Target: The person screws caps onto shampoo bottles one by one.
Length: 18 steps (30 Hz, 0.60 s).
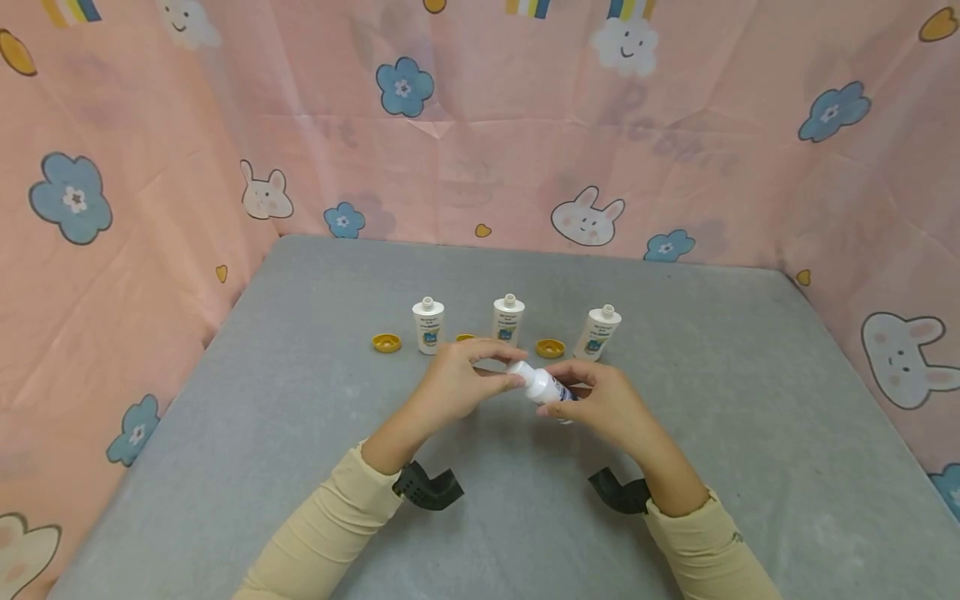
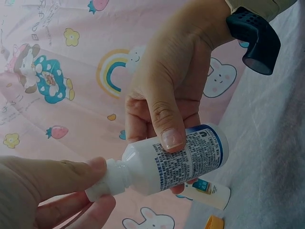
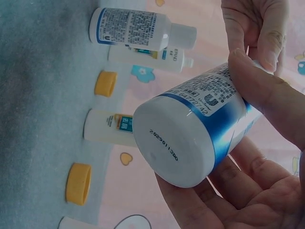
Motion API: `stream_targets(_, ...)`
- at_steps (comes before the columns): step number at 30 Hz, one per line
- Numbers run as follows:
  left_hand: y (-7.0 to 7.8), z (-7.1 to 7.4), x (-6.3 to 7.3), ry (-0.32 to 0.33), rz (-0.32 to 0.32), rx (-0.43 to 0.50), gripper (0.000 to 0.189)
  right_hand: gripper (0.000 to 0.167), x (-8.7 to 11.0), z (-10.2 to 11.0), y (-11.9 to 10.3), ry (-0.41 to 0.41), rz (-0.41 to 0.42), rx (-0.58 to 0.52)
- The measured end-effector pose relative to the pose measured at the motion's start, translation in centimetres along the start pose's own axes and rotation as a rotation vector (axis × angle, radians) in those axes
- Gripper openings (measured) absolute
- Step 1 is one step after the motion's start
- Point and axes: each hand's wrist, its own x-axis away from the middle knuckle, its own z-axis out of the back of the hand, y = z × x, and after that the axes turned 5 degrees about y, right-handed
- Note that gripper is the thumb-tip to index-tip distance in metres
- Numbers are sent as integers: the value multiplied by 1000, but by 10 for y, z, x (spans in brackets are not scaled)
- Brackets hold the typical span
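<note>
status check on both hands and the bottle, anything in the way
Left hand pinching white cap. Right hand gripping tilted bottle. Three uncapped bottles and yellow caps beyond, none blocking.

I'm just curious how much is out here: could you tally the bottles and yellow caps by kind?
Blue-labelled bottles: 2, one of them held
Uncapped white bottles: 3
Yellow caps: 3, one mostly hidden in the head view
Total: 8

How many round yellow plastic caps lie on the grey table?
3. The leftmost cap lies left of the uncapped white plastic bottles; the middle cap is partly hidden behind the left hand; the rightmost cap between the middle and right bottles. More may be hidden.
</note>
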Motion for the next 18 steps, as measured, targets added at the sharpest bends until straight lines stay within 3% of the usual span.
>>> stream_targets(7,-1,1,0,-39,-3,75,36,41,0,0,0,3,3,-1)
stream_targets(11,0,3,0,13,56,121,43,42,0,0,-1,6,0,5)
stream_targets(14,0,4,0,60,104,77,35,42,1,-1,-2,9,-4,16)
stream_targets(18,0,3,-1,58,125,-13,26,41,1,-1,-3,12,-10,26)
